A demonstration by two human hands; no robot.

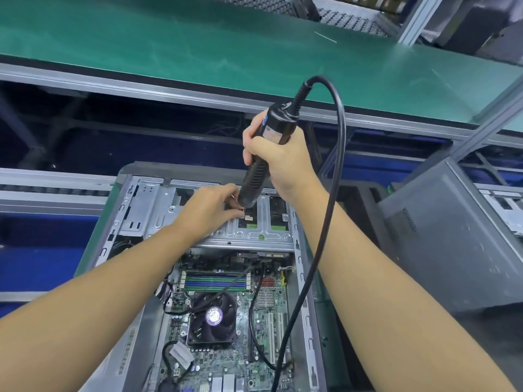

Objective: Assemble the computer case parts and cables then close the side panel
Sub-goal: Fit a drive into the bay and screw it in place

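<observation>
Case lies on its side in front of me, open side up, side panel off. It is between my forearms.

Nearest: board exposed inside the case. Fan sits left of centre on the board, with a black cable crossing above it. Memory slots are just beyond the fan, striped green and blue.

Next: drive cage, bare metal, spans the far end of the case above the board.

Left hand rests on the cage. Its fingertips are curled together and pinch at the tip of the driver. There may be a screw between them, but it is too small to tell.

Right hand is closed round the driver's black body in a full-fist grip. The driver is nearly upright, top tilted to the right, tip down on the cage at the left fingertips.

Cord leaves the top of the driver, arcs right, then drops across the case's right side to the bottom of the view.

Blue counter shows left of the case. A second case, grey, stands to the right, apart from mine.

Farthest: green belt runs across behind an aluminium rail.
</observation>
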